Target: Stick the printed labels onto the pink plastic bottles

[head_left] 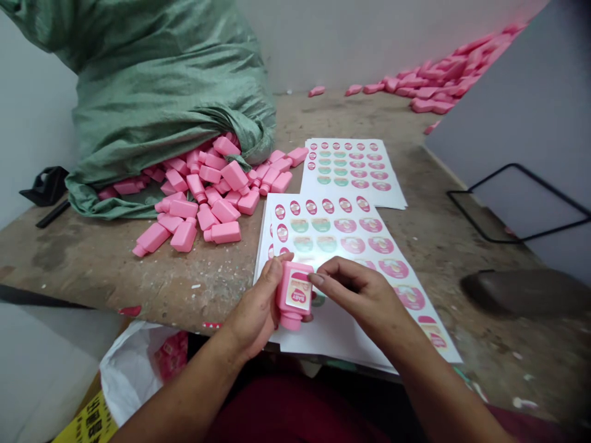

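A small pink plastic bottle (285,289) is gripped in my left hand (258,307), its neck pointing down toward me. On its front face sits a label (299,290) with pink and cream print that reads "BABY", upside down from here. My right hand (364,292) touches the label's upper right edge with thumb and index finger closed together; whether they pinch anything cannot be made out. Beneath both hands lies a stack of sticker sheets (341,335) with rows of pink and green oval labels.
More sticker sheets (392,194) lie behind. A green sack (175,80) spills pink bottles (226,209) at the left. More bottles (443,80) are heaped at the back right. A black wire frame (512,240), a dark brown object (521,292) and a white bag (132,363) are nearby.
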A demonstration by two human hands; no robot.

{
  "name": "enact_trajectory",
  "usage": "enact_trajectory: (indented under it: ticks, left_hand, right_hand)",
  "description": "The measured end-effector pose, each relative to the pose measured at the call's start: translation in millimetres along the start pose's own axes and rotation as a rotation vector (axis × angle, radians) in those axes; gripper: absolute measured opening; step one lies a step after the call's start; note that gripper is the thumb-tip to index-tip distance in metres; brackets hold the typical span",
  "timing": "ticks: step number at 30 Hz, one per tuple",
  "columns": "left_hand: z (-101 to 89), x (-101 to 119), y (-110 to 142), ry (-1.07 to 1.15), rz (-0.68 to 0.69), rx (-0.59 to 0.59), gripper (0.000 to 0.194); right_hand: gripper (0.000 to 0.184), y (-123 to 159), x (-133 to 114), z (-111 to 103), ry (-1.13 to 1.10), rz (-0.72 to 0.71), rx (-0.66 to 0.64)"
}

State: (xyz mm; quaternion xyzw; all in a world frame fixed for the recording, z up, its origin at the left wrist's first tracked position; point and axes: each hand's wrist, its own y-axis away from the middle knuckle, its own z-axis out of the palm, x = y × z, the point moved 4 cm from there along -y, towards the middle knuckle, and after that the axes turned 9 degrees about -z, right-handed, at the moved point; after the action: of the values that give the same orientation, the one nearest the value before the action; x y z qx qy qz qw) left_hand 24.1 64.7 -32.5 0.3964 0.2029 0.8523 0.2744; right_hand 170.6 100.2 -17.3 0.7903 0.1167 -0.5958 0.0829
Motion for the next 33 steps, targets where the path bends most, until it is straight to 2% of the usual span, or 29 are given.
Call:
enact_trajectory:
  ticks: [5,8,10,12,16,18,20,22,25,27,29,30,33]
  left_hand:
    - [1.6,-1.5,4.0,-0.052,0.009,0.018,0.049]
    - [2.3,-1.3,7.0,-0.074,0.007,0.013,0.049]
    - [2.9,-1.7,8.9,-0.074,-0.017,-0.006,0.048]
    - [4.8,-2.5,10.6,-0.074,-0.041,-0.029,0.050]
    - [11.7,-7.2,12.1,-0.086,-0.047,-0.049,0.060]
    - [9.3,-9.5,14.2,-0.108,-0.044,-0.025,0.065]
    - [-3.9,-8.2,22.6,-0.177,-0.052,0.001,0.070]
    - [-30.4,-1.1,42.1,-0.353,-0.084,0.037,0.074]
    - [-82.8,18.9,91.7,-0.842,-0.180,0.143,0.079]
    - [-108.4,37.4,123.1,-1.120,-0.183,0.255,0.081]
    - [-116.6,57.9,135.6,-1.239,-0.096,0.387,0.074]
    - [-114.5,68.6,132.1,-1.263,-0.015,0.455,0.066]
    - [-90.8,99.6,88.4,-1.432,0.375,0.616,0.044]
  right_hand:
    - [0.030,4.2,-1.9,-1.2,0.187,-0.055,0.028]
    - [0.026,7.4,-7.6,-7.7,0.393,-0.153,0.146]
    - [0.026,10.0,-9.6,-13.7,0.443,-0.175,0.249]
    - [0.027,11.8,-8.7,-15.9,0.379,-0.156,0.269]
    - [0.028,12.2,-6.0,-4.2,0.168,-0.119,0.115]
    - [0.030,12.1,-5.5,0.8,0.124,-0.112,0.106]
    - [0.027,12.4,-5.1,1.8,0.120,-0.134,0.144]
    - [0.026,13.6,-2.2,-1.0,0.137,-0.153,0.183]
    - [0.031,15.1,9.6,-9.4,0.170,-0.136,0.225]
    - [0.038,15.1,18.2,-15.2,0.189,-0.128,0.253]
    - [0.043,15.1,23.0,-19.3,0.215,-0.119,0.256]
    - [0.044,15.8,23.1,-21.4,0.234,-0.116,0.255]
    - [0.040,23.9,18.5,-33.1,0.302,-0.105,0.279]
